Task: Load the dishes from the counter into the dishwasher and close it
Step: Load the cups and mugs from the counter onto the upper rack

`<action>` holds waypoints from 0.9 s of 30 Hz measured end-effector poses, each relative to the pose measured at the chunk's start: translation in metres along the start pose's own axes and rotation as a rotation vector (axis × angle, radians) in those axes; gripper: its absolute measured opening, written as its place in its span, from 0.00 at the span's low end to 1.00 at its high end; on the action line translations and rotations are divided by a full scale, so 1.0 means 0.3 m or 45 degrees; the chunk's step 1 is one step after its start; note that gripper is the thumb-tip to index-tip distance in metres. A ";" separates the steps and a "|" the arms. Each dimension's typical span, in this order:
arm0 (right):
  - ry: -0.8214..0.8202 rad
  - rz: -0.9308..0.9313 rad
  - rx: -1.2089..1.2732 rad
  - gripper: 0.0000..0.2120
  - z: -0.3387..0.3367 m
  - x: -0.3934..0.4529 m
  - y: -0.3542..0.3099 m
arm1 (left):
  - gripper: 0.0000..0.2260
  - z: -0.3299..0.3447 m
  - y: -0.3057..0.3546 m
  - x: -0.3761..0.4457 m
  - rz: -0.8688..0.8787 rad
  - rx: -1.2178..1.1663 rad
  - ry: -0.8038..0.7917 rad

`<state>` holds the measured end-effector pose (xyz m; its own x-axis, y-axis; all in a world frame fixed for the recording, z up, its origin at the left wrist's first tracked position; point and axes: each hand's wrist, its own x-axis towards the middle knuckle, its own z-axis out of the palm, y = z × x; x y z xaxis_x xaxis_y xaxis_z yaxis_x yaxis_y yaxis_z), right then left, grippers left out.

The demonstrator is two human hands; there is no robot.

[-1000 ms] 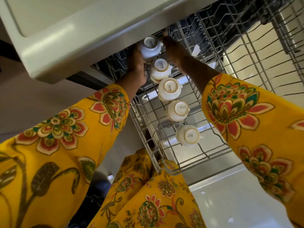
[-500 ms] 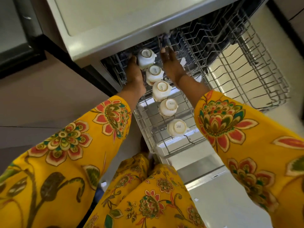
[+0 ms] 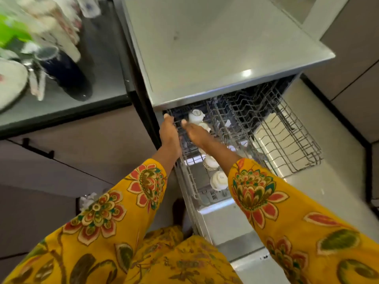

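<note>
The dishwasher's upper wire rack (image 3: 288, 140) is pulled out under the steel top (image 3: 215, 48). A row of white cups stands upside down along its left side: the far cup (image 3: 195, 116), one (image 3: 205, 126) partly under my right hand, and two nearer ones (image 3: 211, 162) (image 3: 219, 179). My left hand (image 3: 169, 131) reaches with straight fingers along the rack's left edge. My right hand (image 3: 194, 132) lies flat over the row, fingertips just left of the far cup. Neither hand holds anything.
The open dishwasher door (image 3: 235, 232) juts out below the rack. On the dark counter (image 3: 67, 107) at the left stand blurred dishes: a white plate (image 3: 10, 85), a dark blue mug (image 3: 65, 72) and patterned crockery (image 3: 61, 23). Cabinet fronts lie below.
The view has pulled up and back, bringing the counter into sight. Both hands have come off the far cup and shifted left, the right one now over the row.
</note>
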<state>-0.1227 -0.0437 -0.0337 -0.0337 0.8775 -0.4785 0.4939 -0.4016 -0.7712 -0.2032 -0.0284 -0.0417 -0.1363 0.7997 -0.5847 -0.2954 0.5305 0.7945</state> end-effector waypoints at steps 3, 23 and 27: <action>-0.057 -0.029 -0.010 0.27 0.050 -0.057 -0.075 | 0.22 -0.065 0.056 -0.039 0.052 -0.040 -0.002; 0.126 -0.153 0.696 0.32 0.208 -0.003 -0.642 | 0.22 -0.366 0.594 -0.019 0.299 -0.128 -0.129; 0.158 -0.180 0.713 0.26 0.236 0.042 -0.742 | 0.21 -0.418 0.679 0.039 0.314 -0.123 -0.141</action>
<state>-0.2945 0.0381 0.1021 0.0527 0.9432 -0.3279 -0.0431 -0.3259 -0.9444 -0.3837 0.0537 0.0927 -0.1130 0.9298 -0.3503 -0.3560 0.2913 0.8880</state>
